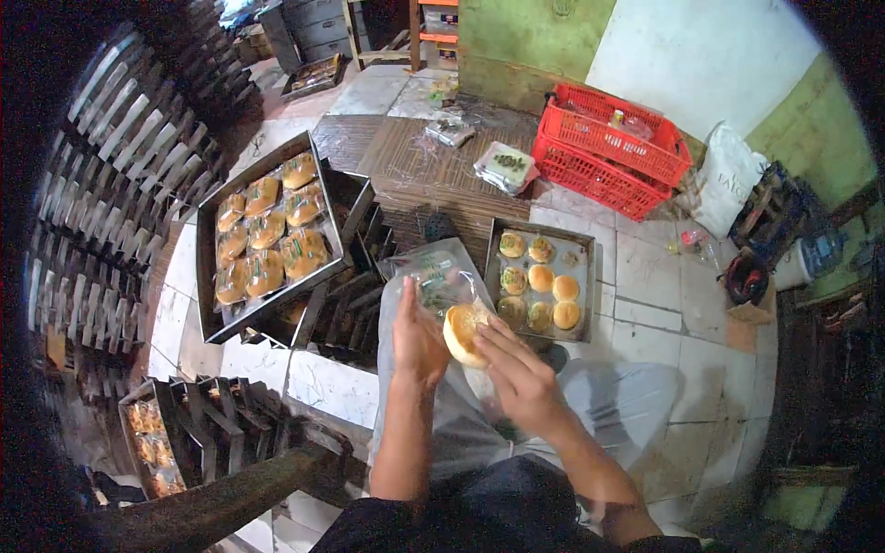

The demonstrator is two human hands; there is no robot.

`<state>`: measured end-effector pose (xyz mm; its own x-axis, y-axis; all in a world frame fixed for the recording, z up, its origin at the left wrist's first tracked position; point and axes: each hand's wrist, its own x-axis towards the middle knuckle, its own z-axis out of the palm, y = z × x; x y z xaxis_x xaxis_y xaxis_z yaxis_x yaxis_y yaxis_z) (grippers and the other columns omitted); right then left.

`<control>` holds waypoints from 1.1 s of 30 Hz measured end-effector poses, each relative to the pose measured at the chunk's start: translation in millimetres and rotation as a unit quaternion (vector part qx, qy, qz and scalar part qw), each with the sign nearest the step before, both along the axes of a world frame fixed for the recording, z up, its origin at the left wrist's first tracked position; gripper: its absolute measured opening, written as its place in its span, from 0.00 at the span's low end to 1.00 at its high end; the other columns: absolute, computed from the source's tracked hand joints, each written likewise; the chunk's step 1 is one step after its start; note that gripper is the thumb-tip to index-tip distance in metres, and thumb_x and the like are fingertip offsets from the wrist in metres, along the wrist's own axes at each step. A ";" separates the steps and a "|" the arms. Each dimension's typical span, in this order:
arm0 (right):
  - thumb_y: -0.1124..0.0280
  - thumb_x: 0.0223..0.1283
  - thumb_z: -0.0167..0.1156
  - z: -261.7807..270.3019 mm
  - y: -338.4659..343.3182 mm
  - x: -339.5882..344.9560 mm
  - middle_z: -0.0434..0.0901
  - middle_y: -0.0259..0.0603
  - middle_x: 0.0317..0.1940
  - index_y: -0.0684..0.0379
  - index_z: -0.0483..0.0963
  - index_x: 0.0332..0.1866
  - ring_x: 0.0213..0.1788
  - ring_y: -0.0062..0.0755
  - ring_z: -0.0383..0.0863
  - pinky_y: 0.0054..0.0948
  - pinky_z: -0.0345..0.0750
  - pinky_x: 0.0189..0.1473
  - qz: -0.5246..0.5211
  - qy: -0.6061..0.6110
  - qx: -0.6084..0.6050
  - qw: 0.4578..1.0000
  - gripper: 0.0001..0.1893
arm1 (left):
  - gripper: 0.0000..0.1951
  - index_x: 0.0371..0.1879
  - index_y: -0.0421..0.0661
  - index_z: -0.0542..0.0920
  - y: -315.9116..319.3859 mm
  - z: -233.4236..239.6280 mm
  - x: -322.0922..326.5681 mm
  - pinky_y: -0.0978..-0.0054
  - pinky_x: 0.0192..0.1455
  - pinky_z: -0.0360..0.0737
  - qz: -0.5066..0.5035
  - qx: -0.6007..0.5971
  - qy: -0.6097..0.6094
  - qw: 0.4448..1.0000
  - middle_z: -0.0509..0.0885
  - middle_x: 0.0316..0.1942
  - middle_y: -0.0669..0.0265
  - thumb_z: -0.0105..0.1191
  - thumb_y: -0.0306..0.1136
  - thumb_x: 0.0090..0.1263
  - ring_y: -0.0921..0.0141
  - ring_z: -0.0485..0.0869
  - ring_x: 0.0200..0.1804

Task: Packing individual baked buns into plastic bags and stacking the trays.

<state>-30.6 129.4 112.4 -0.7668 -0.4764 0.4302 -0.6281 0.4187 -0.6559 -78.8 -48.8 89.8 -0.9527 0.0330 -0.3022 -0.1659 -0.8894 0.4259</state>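
Note:
My right hand (515, 359) holds a round golden bun (465, 335), tilted on its edge, over my lap. Just left of it is my left hand (417, 332), thumb raised, beside a stack of clear plastic bags (435, 273) with green print. Whether its fingers grip a bag is hidden. To the right, a metal tray (593, 290) on the floor holds several unwrapped buns (541, 278), some with a printed round mark on top. At the left, a tilted metal tray (269, 328) on top of stacked trays holds several buns in clear printed bags (265, 272).
Two stacked red plastic crates (601, 166) stand near the green wall, with a white sack (726, 180) beside them. A clear container (508, 168) lies on the brown mat (394, 155). Tall stacks of trays (124, 200) rise at the left; more bread-filled trays (155, 442) are lower left.

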 end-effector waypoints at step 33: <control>0.71 0.67 0.62 30.2 -12.9 16.8 0.81 0.36 0.27 0.65 0.76 0.39 0.30 0.24 0.81 0.29 0.79 0.35 0.262 -0.328 -0.062 0.906 0.07 | 0.35 0.65 0.49 0.73 22.2 -19.0 15.3 0.62 0.53 0.81 0.129 -0.036 -0.072 0.988 0.82 0.57 0.62 0.41 0.67 0.74 0.64 0.82 0.55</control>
